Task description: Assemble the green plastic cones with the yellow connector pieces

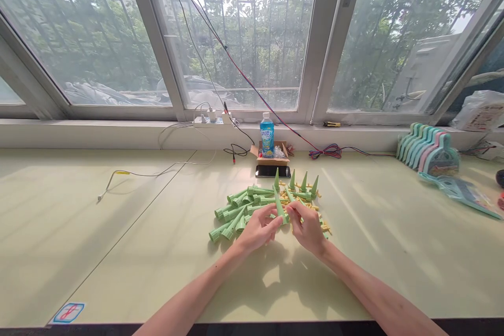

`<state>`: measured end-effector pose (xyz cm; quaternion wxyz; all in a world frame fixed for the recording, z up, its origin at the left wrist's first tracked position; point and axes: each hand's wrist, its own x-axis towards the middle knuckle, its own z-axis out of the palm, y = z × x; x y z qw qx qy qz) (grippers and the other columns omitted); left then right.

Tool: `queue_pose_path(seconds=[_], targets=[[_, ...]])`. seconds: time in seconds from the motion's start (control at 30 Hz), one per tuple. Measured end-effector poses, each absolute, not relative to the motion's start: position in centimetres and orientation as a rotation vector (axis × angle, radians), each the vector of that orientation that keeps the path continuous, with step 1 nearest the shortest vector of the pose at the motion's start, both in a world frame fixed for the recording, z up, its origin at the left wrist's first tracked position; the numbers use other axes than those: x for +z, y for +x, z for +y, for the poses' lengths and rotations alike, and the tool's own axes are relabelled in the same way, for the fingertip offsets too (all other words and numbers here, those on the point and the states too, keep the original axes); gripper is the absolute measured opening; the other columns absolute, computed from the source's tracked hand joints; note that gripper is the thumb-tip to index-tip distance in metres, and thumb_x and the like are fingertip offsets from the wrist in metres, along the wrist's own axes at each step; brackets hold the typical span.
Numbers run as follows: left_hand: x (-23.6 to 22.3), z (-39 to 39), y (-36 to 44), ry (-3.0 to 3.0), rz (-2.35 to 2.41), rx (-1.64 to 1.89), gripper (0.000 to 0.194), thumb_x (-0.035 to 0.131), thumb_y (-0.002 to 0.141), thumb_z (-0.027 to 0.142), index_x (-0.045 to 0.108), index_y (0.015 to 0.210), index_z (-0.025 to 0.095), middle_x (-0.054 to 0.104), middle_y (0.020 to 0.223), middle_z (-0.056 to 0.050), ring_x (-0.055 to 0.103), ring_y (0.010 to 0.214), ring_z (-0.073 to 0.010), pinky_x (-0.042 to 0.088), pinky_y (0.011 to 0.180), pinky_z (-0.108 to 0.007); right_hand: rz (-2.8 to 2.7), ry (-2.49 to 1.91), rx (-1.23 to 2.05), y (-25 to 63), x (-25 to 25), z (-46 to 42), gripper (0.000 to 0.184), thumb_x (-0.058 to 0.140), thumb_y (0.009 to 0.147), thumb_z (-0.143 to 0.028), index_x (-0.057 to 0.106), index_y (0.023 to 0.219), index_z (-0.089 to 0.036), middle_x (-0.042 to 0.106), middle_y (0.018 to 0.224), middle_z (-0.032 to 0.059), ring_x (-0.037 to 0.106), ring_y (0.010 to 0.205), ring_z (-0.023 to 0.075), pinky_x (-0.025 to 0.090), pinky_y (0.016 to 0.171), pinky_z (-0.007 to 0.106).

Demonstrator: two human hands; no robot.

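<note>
My left hand [260,227] is closed around the wide lower end of a green plastic cone [278,203], whose narrow tip points up and away from me. Close beside it, my right hand [306,224] is pinched shut, its fingertips almost touching the cone; what they hold is too small to make out. A pile of green ribbed cones [230,215] lies beyond and to the left of my left hand. Small yellow plastic pieces [313,205] are scattered behind and around my right hand. Several green cones [303,182] stand tip-up at the back of the pile.
Behind the pile lie a black phone [271,171] and a small cardboard box [283,151] with a blue bottle [266,135]. A white cable [136,173] crosses the left side. Pastel plastic boards [429,149] stand in a row at the right, beside a coil of wire [328,151].
</note>
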<state>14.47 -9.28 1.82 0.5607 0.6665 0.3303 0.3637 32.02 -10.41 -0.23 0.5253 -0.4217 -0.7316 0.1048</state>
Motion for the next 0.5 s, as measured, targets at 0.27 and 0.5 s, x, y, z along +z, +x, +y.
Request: queue_pose_path(seconds=[0.27, 0.5], targets=[[0.93, -9.25, 14.74, 1.802, 0.920, 0.959, 0.037, 0.062, 0.089, 0.046, 0.064, 0.112, 0.017, 0.062, 0.102, -0.007, 0.051, 0.058, -0.0080, 0.047, 0.050, -0.021, -1.747, -1.092, 0.350, 32.08, -0.43, -10.14, 0.029, 0.042, 0.101, -0.027, 0.046, 0.073, -0.021, 0.038, 0.055, -0.0058, 0.033, 0.047, 0.0109, 0.027, 0.048, 0.024], [0.72, -9.18, 14.92, 1.859, 0.920, 1.030, 0.030, 0.060, 0.091, 0.036, 0.064, 0.114, 0.017, 0.062, 0.103, -0.007, 0.048, 0.060, -0.0079, 0.046, 0.052, -0.020, -1.726, -1.108, 0.400, 32.00, -0.39, -10.14, 0.029, 0.043, 0.102, -0.032, 0.051, 0.077, -0.020, 0.041, 0.056, -0.0056, 0.035, 0.047, 0.0108, 0.028, 0.049, 0.025]])
